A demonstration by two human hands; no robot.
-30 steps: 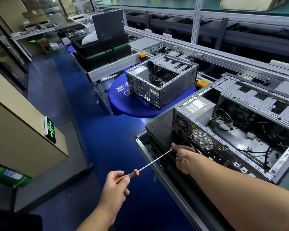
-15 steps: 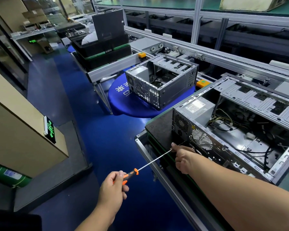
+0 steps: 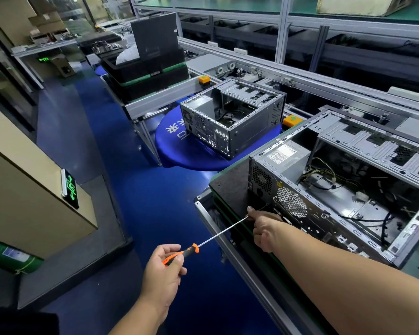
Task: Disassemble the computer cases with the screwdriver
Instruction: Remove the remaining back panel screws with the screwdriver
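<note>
An open grey computer case point(image 3: 344, 189) lies on its side on the workbench at the right, its rear panel facing me. A long screwdriver point(image 3: 218, 235) with an orange and black handle runs from lower left up toward that rear panel. My left hand point(image 3: 163, 269) grips the handle. My right hand point(image 3: 264, 228) pinches the thin metal shaft near its tip, close to the lower edge of the rear panel. The tip itself is hidden behind my fingers. A second open case point(image 3: 232, 119) sits on a round blue table point(image 3: 179, 151) farther back.
The dark bench mat point(image 3: 230, 187) and the aluminium rail point(image 3: 242, 264) edge the near side. Stacked black trays point(image 3: 145, 73) stand at the back left on a conveyor. A beige cabinet point(image 3: 22, 189) with a green lit sign stands at the left across the blue floor aisle.
My left hand has shifted its fingers on the handle, as in turning the screwdriver. My right hand and the case stay where they were.
</note>
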